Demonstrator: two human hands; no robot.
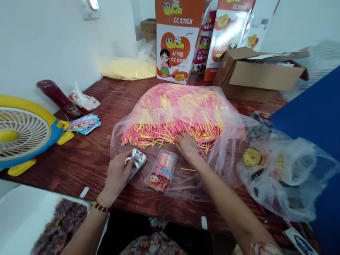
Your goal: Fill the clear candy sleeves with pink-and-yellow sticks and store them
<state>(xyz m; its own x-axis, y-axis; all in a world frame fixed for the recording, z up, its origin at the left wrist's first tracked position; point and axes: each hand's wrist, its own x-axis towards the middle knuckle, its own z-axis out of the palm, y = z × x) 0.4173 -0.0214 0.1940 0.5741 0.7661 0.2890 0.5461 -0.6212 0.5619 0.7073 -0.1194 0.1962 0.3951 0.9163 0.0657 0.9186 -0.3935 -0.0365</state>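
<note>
Your left hand [116, 175] is near-left on the counter [101, 98], fingers closed round a small packet [138, 159]. It's clamped at the near end and pressed flat to the plastic, prob. to stop it sliding.

Your right hand [187, 144] is palm-down at the near edge of the stick pile [173, 116], fingers curled into the pink/yellow sticks. Can't tell if any are pinched, since the fingertips are buried.

The pile sits mid-counter on an opened clear plastic bag [122, 135]. The film is spread under and round it, which looks like it keeps the sticks off the wood and together.

- A filled packet [162, 172] w/ cartoon print lies between your hands, just right of the small packet and near side of the pile. It's apart from both hands but in easy reach.
- One loose stick [188, 169] lies just right of it, by your right wrist.
- There's a stack of empty-looking packets [84, 124] to the left, beside the yellow/blue fan [10, 134] at the left edge.
- A dark red cylinder [55, 94] and a crumpled wrapper [84, 100] sit far-left, by the wall.
- At the far edge are two CC STICK cartons [177, 37], upright against the wall, w/ a bag of yellow stuff [129, 68] to their left.
- An open brown box [259, 73] sits far-right.
- On the right, a crumpled clear bag [286, 176] holds sth w/ a yellow face. A blue board [320, 127] stands behind it.
</note>
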